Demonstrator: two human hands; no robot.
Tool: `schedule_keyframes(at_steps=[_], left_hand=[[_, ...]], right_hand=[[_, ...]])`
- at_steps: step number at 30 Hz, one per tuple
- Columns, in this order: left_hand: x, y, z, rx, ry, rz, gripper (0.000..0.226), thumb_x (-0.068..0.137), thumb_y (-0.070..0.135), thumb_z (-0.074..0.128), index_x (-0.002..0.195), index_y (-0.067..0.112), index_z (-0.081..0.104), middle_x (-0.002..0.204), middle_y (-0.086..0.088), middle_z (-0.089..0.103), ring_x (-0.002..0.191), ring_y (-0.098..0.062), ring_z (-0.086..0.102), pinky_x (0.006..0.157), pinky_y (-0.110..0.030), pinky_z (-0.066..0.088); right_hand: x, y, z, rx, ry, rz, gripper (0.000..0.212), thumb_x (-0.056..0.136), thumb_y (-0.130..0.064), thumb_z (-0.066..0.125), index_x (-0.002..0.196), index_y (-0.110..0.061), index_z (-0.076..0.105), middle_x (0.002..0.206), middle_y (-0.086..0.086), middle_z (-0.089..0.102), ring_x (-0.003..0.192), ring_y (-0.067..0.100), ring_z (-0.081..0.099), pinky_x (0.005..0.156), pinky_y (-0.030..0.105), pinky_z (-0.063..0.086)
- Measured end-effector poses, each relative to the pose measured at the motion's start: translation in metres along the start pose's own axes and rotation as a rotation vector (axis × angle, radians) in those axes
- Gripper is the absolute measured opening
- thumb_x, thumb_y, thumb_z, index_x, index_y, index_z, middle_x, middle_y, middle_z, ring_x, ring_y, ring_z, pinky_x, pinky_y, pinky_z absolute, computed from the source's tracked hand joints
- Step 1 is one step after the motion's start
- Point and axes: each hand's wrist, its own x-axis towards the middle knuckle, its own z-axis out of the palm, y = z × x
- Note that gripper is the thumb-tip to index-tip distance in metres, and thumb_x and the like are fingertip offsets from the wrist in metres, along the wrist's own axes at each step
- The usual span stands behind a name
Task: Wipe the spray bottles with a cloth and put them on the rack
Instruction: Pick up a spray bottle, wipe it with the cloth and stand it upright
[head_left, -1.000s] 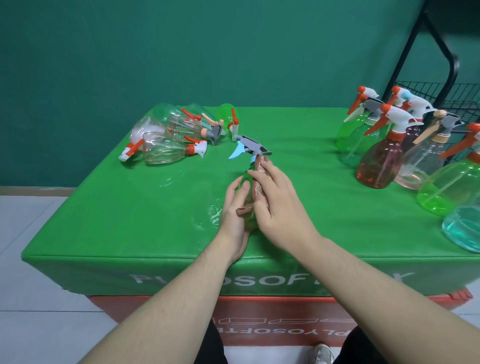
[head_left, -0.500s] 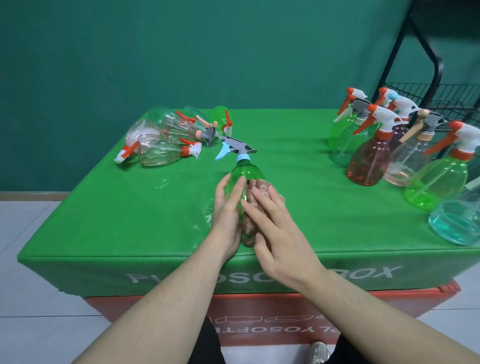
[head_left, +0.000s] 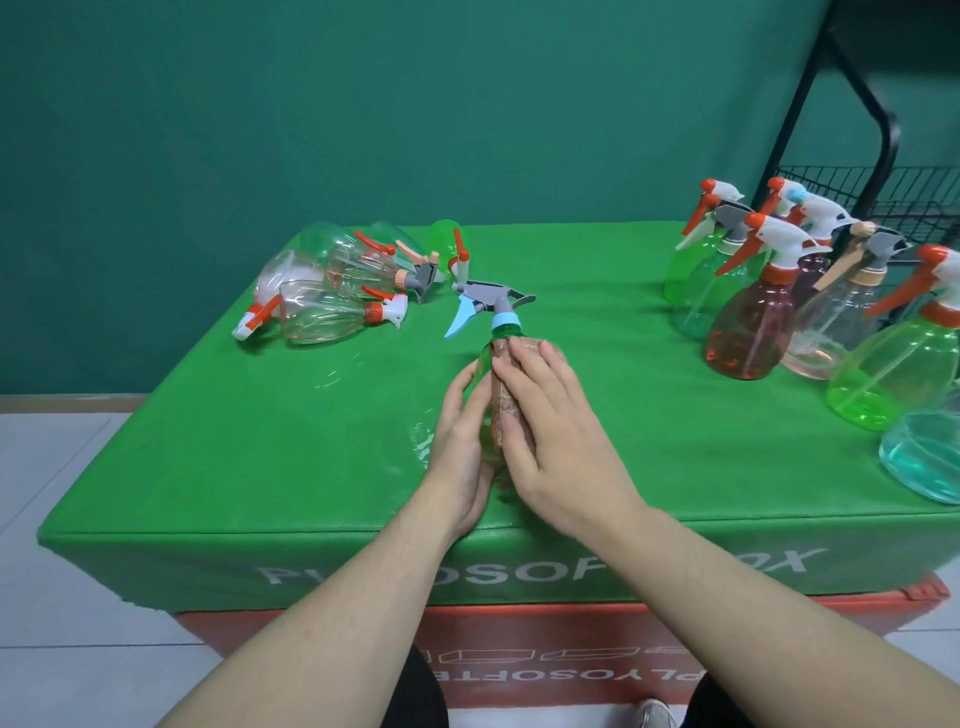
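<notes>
step: wiping green bottle (head_left: 485, 364) | left hand (head_left: 457, 441) grips bottle | right hand (head_left: 550, 441) fingers flat, pressing cloth (head_left: 506, 400) | next: carry to rack (head_left: 883, 192), right of bottle

A green-covered surface (head_left: 597, 322) fills mid-frame. Toppled spray bottles (head_left: 332, 291) are heaped at its upper left; upright spray bottles (head_left: 753, 322) are clustered along its right edge.
</notes>
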Motion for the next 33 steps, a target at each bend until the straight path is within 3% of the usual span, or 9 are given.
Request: schedule_keyframes(at_steps=[5, 9, 14, 18, 22, 24, 26, 29, 33], left_hand=[[0.002, -0.002, 0.000, 0.039, -0.012, -0.013, 0.042, 0.100, 0.031, 0.058, 0.142, 0.034, 0.053, 0.113, 0.005, 0.077, 0.088, -0.008, 0.074, 0.072, -0.028, 0.054], [0.003, -0.003, -0.002, 0.000, -0.019, -0.002, 0.053, 0.094, 0.033, 0.065, 0.145, 0.030, 0.052, 0.120, -0.008, 0.075, 0.095, -0.020, 0.073, 0.076, -0.034, 0.055], [0.004, -0.005, 0.000, 0.025, -0.011, 0.027, 0.057, 0.091, 0.028, 0.065, 0.146, 0.026, 0.051, 0.116, -0.007, 0.077, 0.105, -0.022, 0.071, 0.082, -0.037, 0.056], [0.003, -0.008, 0.000, 0.052, -0.004, 0.043, 0.051, 0.099, 0.025, 0.062, 0.148, 0.024, 0.050, 0.122, -0.006, 0.075, 0.101, -0.017, 0.073, 0.083, -0.034, 0.054], [0.001, -0.009, 0.001, 0.084, -0.001, 0.040, 0.044, 0.102, 0.029, 0.058, 0.146, 0.028, 0.051, 0.116, 0.004, 0.076, 0.090, -0.010, 0.073, 0.070, -0.024, 0.054], [0.001, -0.009, 0.001, 0.099, -0.012, 0.030, 0.040, 0.104, 0.030, 0.054, 0.144, 0.032, 0.051, 0.109, 0.009, 0.077, 0.084, -0.008, 0.073, 0.065, -0.023, 0.053], [0.000, -0.007, 0.003, 0.109, -0.002, 0.031, 0.043, 0.100, 0.037, 0.062, 0.142, 0.034, 0.052, 0.115, 0.007, 0.076, 0.093, -0.013, 0.073, 0.072, -0.028, 0.056], [0.000, -0.007, 0.004, 0.065, 0.025, 0.024, 0.049, 0.094, 0.042, 0.065, 0.141, 0.032, 0.055, 0.133, -0.002, 0.069, 0.124, -0.024, 0.065, 0.107, -0.048, 0.051], [0.000, -0.005, 0.005, 0.052, 0.055, 0.037, 0.045, 0.103, 0.040, 0.053, 0.146, 0.024, 0.051, 0.136, -0.006, 0.067, 0.125, -0.023, 0.065, 0.108, -0.044, 0.050]], right_hand=[[0.027, -0.003, -0.009, 0.025, -0.057, 0.096, 0.050, 0.105, -0.027, 0.036, 0.151, -0.011, 0.044, 0.165, 0.006, 0.028, 0.154, 0.021, 0.017, 0.127, 0.031, 0.007], [0.045, -0.002, -0.013, 0.096, -0.104, 0.179, 0.047, 0.107, -0.026, 0.039, 0.152, -0.014, 0.044, 0.166, 0.002, 0.026, 0.152, 0.019, 0.022, 0.125, 0.029, 0.012], [0.054, 0.004, -0.015, 0.223, -0.128, 0.364, 0.048, 0.107, -0.028, 0.037, 0.155, -0.025, 0.041, 0.167, -0.003, 0.025, 0.152, 0.012, 0.023, 0.124, 0.029, 0.019], [0.043, 0.002, -0.012, 0.176, -0.097, 0.314, 0.045, 0.107, -0.026, 0.038, 0.151, -0.020, 0.046, 0.165, 0.001, 0.030, 0.151, 0.015, 0.027, 0.122, 0.029, 0.022], [0.025, 0.003, -0.008, 0.072, -0.077, 0.166, 0.050, 0.105, -0.028, 0.034, 0.150, -0.012, 0.046, 0.162, 0.005, 0.034, 0.149, 0.019, 0.029, 0.124, 0.028, 0.018], [0.014, 0.005, -0.006, 0.031, -0.047, 0.079, 0.052, 0.105, -0.028, 0.031, 0.150, -0.007, 0.045, 0.161, 0.008, 0.034, 0.150, 0.021, 0.027, 0.125, 0.036, 0.018], [0.005, 0.008, -0.004, 0.001, -0.028, 0.010, 0.051, 0.106, -0.024, 0.031, 0.150, -0.003, 0.043, 0.162, 0.011, 0.033, 0.153, 0.023, 0.023, 0.125, 0.043, 0.018], [-0.011, 0.011, 0.000, -0.056, -0.052, -0.051, 0.052, 0.106, -0.025, 0.030, 0.153, -0.005, 0.040, 0.164, 0.010, 0.027, 0.155, 0.027, 0.016, 0.125, 0.049, 0.018], [-0.031, 0.015, 0.010, -0.074, -0.056, -0.051, 0.049, 0.106, -0.030, 0.033, 0.154, -0.019, 0.039, 0.167, 0.002, 0.023, 0.157, 0.028, 0.007, 0.122, 0.056, 0.023]])
